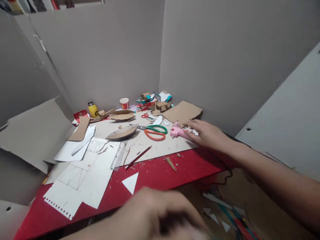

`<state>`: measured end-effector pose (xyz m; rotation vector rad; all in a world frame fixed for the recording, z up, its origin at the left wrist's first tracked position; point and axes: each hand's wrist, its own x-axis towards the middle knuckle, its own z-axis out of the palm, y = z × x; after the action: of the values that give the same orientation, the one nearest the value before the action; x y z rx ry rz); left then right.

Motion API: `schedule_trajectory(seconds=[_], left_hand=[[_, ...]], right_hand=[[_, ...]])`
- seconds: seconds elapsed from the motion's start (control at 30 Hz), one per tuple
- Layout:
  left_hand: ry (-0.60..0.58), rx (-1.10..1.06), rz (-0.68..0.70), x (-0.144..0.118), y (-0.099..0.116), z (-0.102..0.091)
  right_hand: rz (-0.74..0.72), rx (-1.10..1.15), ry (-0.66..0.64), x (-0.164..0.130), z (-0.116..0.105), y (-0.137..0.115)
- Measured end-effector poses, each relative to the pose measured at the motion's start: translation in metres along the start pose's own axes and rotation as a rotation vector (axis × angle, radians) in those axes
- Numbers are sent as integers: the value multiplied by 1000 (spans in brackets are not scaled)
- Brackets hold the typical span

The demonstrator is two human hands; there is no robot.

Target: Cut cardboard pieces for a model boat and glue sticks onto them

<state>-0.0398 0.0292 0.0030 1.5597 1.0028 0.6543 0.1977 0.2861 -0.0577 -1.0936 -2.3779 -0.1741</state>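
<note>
My right hand (207, 135) reaches over the table's right side beside a pink glue gun (177, 130). Its thumb and fingers are apart around the handle end; whether they press on it I cannot tell. Low in front, blurred, my left hand (152, 213) hangs near the table edge with curled fingers. What it holds, if anything, is hidden. Left of the glue gun lie large scissors (155, 132) with green and orange handles. A boat-shaped cardboard piece (122, 132) is beside their blades. Nearer me are a pencil (138, 157) and a white paper triangle (131, 183).
Drawn-on paper (82, 176) and a clear ruler (118, 156) lie at left. A yellow bottle (93, 109), paper cup (124, 103) and small red scissors (147, 116) stand or lie farther back. A cardboard sheet (182, 111) rests by the wall. Scraps (213, 218) lie below the table edge.
</note>
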Motion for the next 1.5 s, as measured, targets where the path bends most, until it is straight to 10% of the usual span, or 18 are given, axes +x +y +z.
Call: schedule_trajectory(seconds=[0.23,0.4,0.87,1.5], left_hand=[[713,686,-1,50,-29,-114],[756,903,4,82,-61,-160],[661,1335,-25,144,-74,-172],[500,1358,191,126,-64,-143]], right_hand=[[-132,521,296,45,-25,-80],[-177,730,303,82,-8,-112],[-102,741,278,90,41,-99],[17,717,350,90,42,-97]])
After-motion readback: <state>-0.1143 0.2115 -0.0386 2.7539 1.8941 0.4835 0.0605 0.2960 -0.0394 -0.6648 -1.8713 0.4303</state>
